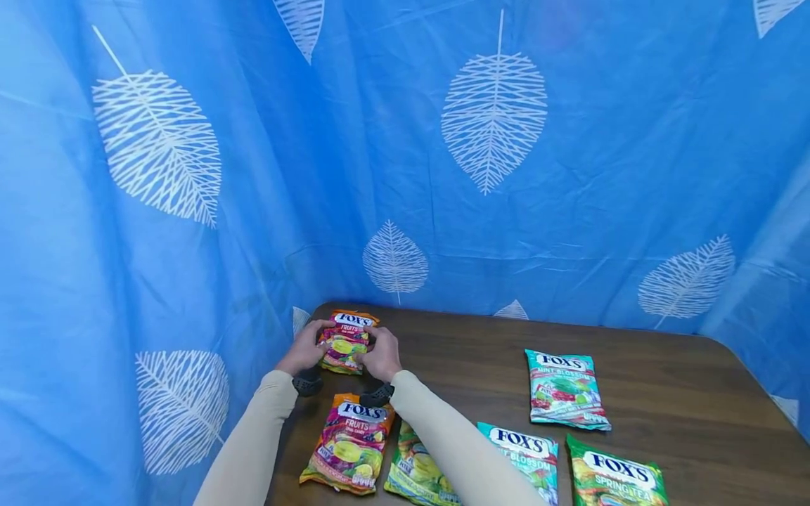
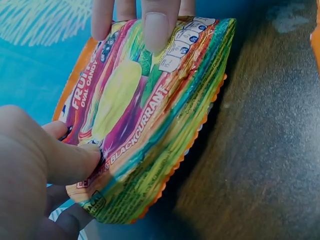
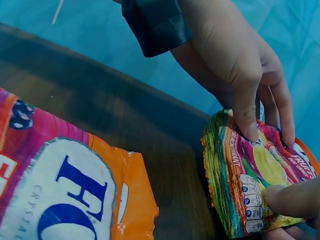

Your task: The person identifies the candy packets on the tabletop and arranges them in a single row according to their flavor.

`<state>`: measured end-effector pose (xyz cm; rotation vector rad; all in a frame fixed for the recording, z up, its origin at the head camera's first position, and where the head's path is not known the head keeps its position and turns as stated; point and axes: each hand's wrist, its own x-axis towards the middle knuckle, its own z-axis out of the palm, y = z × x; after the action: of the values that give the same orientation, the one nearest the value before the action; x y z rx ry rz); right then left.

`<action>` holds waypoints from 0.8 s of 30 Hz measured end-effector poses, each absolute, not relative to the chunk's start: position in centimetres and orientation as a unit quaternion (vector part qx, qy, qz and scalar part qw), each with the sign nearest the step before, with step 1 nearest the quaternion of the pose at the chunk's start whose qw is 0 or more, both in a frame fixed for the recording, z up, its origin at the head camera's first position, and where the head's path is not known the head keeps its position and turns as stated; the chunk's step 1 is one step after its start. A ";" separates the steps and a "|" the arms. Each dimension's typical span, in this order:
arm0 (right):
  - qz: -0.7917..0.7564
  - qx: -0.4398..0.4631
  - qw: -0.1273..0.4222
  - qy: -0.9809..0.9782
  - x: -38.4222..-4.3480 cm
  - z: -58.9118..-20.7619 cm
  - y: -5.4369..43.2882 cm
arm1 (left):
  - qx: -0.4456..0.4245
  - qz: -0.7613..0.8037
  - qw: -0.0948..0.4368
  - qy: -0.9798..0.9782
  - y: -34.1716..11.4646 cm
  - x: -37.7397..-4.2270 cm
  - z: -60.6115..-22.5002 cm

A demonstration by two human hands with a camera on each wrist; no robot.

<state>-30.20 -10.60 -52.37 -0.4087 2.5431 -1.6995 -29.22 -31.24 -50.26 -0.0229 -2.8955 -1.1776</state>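
At the table's far left corner in the head view, both hands hold an orange and magenta bag of Fox's Fruits candy (image 1: 346, 344). The left hand (image 1: 306, 348) grips its left side; in the left wrist view the left thumb (image 2: 75, 160) lies across the printed front, with fingers curled beneath. From the opposite side the right hand (image 1: 382, 355) pinches the bag, its thumb (image 3: 295, 200) pressing the front in the right wrist view. The bag (image 2: 135, 125) looks tilted, with its lower edge over the wood. Its underside is hidden.
Nearer on the table (image 1: 468, 351) lies another Fruits bag (image 1: 351, 444), beside a green-yellow bag (image 1: 411, 469) partly covered by the right forearm. Rightward are two Mint Blossom bags (image 1: 565, 391) and a Spring Tea bag (image 1: 616, 478). A blue leaf-patterned curtain (image 1: 569, 211) borders the table.
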 end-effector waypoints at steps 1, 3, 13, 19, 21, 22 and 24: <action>-0.550 -0.133 0.032 0.824 -30.3 -52.4 -10.8 | -0.001 -0.378 0.008 -0.926 -31.3 -29.3 -50.3; -0.546 -0.136 0.033 0.826 -30.5 -52.5 -11.0 | 0.013 -0.383 0.008 -0.924 -31.3 -29.4 -50.4; -0.532 -0.142 0.036 0.834 -30.9 -52.4 -11.9 | 0.063 -0.406 0.012 -0.912 -31.3 -29.8 -50.9; -0.522 -0.139 0.036 0.841 -31.3 -52.9 -12.4 | 0.069 -0.409 0.015 -0.910 -31.4 -30.0 -51.1; -0.522 -0.145 0.044 0.839 -31.5 -53.0 -12.5 | 0.079 -0.412 0.012 -0.908 -31.4 -30.1 -51.2; -0.522 -0.149 0.049 0.839 -31.5 -53.0 -12.6 | 0.084 -0.412 0.010 -0.907 -31.5 -30.2 -51.2; -0.518 -0.158 0.058 0.839 -31.6 -52.9 -12.7 | 0.094 -0.412 0.006 -0.906 -31.6 -30.4 -51.3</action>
<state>-31.60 -12.68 -52.90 -0.4785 2.5427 -1.5702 -30.40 -31.64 -51.31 0.2930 -2.8363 -1.2897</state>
